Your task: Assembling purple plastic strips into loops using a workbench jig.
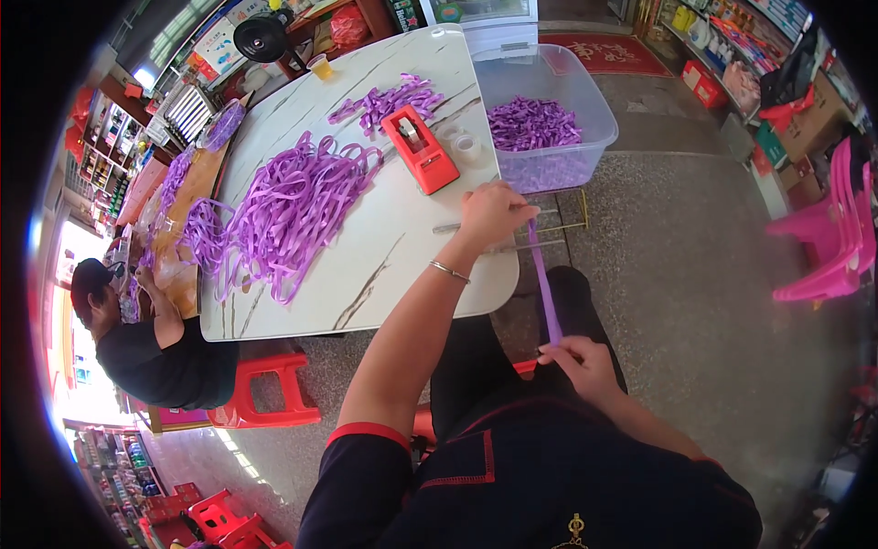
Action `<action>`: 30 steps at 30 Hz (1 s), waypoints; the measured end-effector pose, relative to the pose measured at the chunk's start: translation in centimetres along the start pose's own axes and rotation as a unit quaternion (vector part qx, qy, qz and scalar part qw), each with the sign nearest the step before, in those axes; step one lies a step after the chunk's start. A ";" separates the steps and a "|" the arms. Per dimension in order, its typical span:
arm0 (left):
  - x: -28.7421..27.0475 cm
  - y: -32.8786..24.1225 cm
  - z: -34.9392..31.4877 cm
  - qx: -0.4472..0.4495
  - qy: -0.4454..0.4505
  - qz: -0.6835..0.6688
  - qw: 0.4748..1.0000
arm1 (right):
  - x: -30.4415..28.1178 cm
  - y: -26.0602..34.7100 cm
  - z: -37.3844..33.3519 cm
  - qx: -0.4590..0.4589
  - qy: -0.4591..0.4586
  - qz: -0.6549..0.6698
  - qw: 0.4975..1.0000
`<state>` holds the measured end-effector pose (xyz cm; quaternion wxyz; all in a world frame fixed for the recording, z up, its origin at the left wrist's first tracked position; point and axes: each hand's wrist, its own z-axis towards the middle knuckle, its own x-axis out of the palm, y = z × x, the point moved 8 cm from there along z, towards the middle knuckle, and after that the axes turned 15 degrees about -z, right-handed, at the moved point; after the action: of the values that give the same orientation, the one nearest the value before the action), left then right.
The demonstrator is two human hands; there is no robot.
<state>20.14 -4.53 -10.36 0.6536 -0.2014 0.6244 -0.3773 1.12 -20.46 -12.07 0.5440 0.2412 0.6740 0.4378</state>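
A purple ribbon (547, 295) is stretched between my two hands beside the table's right edge. Its upper end is pinched in the fingers of my left hand (492, 215), which is over the edge of the white marbled table (425, 288). Lower down, above my lap, my right hand (583, 368) grips the other end with thumb and fingers. Thin metal rods (541, 244) stick out past the table edge under my left hand. A red tape dispenser (421, 151) lies beyond that hand, with clear tape rolls (466, 146) next to it.
Looped purple ribbons (297, 206) are heaped on the table's left, and a smaller purple pile (393, 101) lies farther back. A clear plastic bin (599, 128) with purple pieces stands beyond the right edge. At left sits another person (165, 343); pink chairs (828, 233) are at right.
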 end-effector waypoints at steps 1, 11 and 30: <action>0.0 0.1 0.1 -0.007 0.004 -0.005 1.000 | -0.3 0.2 -0.9 0.037 0.017 0.018 0.999; 0.3 0.0 0.2 -0.044 0.035 0.024 0.998 | -2.7 3.5 -6.9 -0.133 -0.002 -0.020 0.991; 0.5 0.9 0.5 -0.024 0.049 -0.045 0.998 | 1.2 -2.0 -9.8 0.104 0.146 0.186 0.966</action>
<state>20.80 -4.44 -11.33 0.5996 -0.2258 0.6549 -0.4007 -8.14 -23.73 -14.19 0.3205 0.3506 0.7315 0.4892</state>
